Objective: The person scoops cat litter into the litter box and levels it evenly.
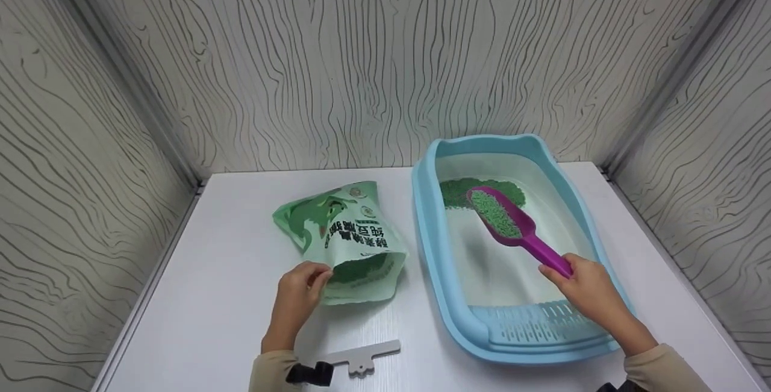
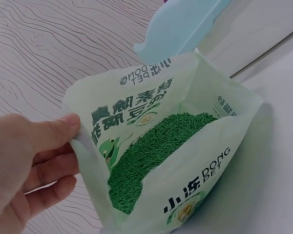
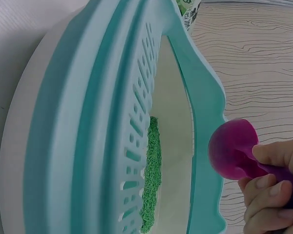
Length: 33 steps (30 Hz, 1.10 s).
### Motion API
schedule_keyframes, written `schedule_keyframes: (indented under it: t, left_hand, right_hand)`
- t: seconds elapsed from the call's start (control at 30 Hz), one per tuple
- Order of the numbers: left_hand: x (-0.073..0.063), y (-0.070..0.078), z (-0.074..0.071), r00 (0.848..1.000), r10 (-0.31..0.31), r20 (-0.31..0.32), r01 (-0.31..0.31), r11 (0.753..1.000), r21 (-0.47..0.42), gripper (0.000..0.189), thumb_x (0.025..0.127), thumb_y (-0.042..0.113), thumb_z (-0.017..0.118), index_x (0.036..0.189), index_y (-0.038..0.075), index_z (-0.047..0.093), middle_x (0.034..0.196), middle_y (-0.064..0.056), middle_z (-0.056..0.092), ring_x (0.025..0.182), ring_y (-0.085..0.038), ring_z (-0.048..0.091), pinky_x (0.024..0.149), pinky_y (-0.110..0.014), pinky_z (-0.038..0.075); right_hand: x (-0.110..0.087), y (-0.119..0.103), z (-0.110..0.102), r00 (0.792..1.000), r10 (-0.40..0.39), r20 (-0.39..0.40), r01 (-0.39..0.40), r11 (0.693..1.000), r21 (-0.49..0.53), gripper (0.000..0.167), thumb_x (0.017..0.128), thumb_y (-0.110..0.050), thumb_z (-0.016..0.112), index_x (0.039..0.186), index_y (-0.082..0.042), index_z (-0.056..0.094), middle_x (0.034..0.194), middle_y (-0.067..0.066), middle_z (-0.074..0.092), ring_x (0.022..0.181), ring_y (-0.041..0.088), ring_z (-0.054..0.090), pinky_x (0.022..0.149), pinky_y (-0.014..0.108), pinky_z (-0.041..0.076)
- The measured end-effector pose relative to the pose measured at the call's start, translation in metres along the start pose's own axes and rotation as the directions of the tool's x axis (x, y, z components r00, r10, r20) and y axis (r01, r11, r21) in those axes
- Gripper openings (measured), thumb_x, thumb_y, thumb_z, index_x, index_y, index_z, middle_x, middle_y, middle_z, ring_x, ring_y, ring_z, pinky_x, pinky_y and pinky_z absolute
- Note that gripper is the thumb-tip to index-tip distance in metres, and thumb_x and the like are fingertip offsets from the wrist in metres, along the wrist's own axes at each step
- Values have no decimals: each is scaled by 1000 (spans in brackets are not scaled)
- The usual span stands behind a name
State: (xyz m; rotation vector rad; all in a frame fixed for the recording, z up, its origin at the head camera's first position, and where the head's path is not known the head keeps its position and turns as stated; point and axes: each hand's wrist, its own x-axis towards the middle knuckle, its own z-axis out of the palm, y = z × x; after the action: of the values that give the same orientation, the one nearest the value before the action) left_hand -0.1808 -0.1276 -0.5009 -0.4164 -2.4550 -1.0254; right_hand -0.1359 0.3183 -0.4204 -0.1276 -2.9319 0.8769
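Observation:
My left hand [image 1: 299,288] pinches the rim of an open pale green bag of cat litter [image 2: 215,161] between thumb and fingers. Green litter pellets [image 2: 146,151] fill part of the bag, its mouth facing me. In my right hand [image 1: 585,289] is the handle of a purple scoop [image 1: 524,226], heaped with green pellets [image 1: 495,214] in the head view. The scoop is held above a light blue litter box [image 1: 430,247]. A patch of green litter [image 3: 152,180] lies on the box's floor at its far end.
A grey bag clip [image 1: 361,357] lies on the white table [image 1: 199,308] in front of the bag. The box's near end has a slotted grid [image 1: 536,323]. Wood-grain panels [image 1: 361,67] stand behind and at both sides of the table.

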Motion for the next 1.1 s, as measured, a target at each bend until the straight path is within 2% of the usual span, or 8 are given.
schedule_keyframes:
  t: [0.57,0.9,1.1]
  left_hand:
    - [0,1,0,1000,-14,16,14,1000,3,4,87,9,69,85,6,71,79,-3,71,68,-10,62,62,-21,52]
    - [1,2,-2,1000,-4,23,4,1000,1,6,88,11,69,85,6,72,80,-3,72,69,-11,62,61,-22,51]
    - [2,2,-3,999,-25,41,26,1000,-1,7,89,12,68,86,7,72,81,-3,72,70,-11,63,62,-22,52]
  right_hand:
    - [16,9,-18,1000,-21,2,21,999,-39,31,90,-23,68,89,7,58,58,1,41,50,9,37,44,20,29]
    - [30,12,-26,999,10,42,-8,999,-46,36,92,-25,65,94,11,59,61,4,48,55,14,43,46,22,34]
    - [39,18,-28,999,24,39,-21,998,-64,38,93,-27,63,89,10,57,61,4,47,55,15,43,46,24,34]
